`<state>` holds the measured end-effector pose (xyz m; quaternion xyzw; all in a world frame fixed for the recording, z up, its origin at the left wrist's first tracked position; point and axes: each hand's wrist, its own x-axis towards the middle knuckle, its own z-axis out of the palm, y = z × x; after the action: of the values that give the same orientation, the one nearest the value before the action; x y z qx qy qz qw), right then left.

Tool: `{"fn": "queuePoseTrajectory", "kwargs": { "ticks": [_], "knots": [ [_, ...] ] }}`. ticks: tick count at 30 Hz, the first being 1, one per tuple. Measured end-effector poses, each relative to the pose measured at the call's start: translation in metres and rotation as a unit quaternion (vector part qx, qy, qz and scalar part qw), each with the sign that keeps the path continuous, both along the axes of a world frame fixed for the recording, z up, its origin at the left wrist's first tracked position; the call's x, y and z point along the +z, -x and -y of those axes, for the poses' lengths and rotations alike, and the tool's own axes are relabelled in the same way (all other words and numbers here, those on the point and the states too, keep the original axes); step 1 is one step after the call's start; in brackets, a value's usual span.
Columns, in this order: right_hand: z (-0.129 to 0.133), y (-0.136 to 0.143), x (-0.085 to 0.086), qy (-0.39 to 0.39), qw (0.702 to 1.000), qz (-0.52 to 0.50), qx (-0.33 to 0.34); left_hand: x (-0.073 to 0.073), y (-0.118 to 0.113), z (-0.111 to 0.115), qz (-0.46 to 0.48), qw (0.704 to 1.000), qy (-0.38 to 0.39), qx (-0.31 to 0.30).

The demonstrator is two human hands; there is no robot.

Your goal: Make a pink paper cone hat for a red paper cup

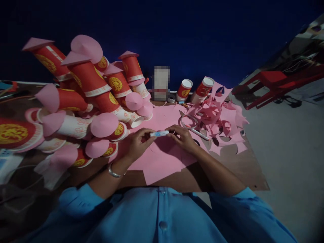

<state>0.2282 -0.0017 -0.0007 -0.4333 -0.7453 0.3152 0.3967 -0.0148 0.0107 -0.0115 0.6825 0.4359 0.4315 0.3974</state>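
Between my two hands, above the pink paper sheets (162, 158), is a small white tube with blue print (159, 133), lying level. My left hand (139, 143) pinches its left end between thumb and fingers. At the right end, the thumb and fingers of my right hand (182, 137) are closed on it too. What the tube contains cannot be made out. Just beyond my right hand lie a white pen-like stick (200, 134) and a pale ring (188, 121) on the paper.
Red and white paper cups with pink paper cones (88, 77) crowd the table's left side. Two cups (184, 90) stand at the back, beside a heap of pink paper scraps (215, 114). A red stool (270, 84) is off to the right, past the wooden table edge (260, 175).
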Motion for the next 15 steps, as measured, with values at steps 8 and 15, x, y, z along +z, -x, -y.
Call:
{"fn": "queuePoseTrajectory", "kwargs": {
  "ticks": [8, 15],
  "knots": [
    [0.0042, 0.0115, -0.0032, 0.087, 0.995, 0.019, -0.041, 0.0020, -0.0004, 0.0011, -0.032, 0.996, -0.080, 0.007],
    [0.0040, 0.0087, 0.0020, 0.120, 0.993, 0.012, -0.005, 0.0021, -0.0002, 0.0034, -0.040, 0.994, -0.103, -0.004]
  ]
}}
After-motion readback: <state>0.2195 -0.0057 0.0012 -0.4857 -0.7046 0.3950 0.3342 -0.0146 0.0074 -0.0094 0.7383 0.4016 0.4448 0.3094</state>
